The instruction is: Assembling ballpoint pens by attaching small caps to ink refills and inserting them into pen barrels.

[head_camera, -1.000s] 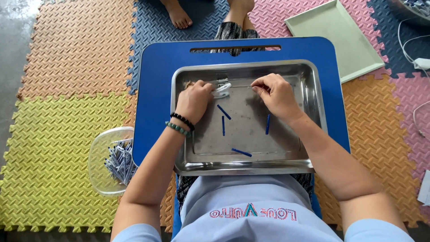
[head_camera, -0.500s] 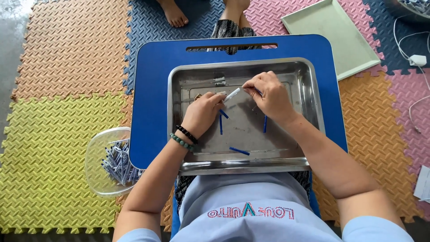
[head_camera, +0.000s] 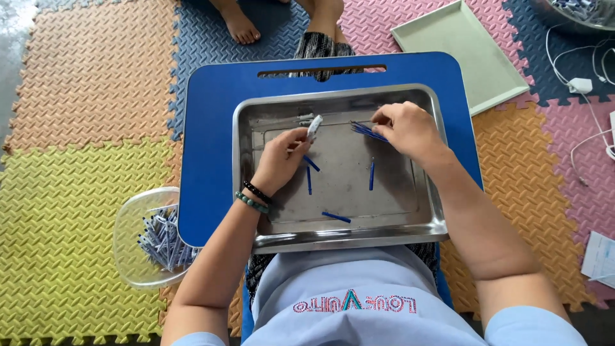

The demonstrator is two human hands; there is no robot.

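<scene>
Pinching a pale piece (head_camera: 314, 125), the left hand (head_camera: 282, 160) hides its end; right hand (head_camera: 410, 131) grips blue sticks (head_camera: 366, 130), partly covered.

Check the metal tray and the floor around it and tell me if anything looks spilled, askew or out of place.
Nothing looks spilled or damaged. Four loose blue sticks lie at different angles in the metal tray, between the left hand and the right hand, which holds a small blue bundle. The clear bowl of sticks sits upright on the mat.
</scene>
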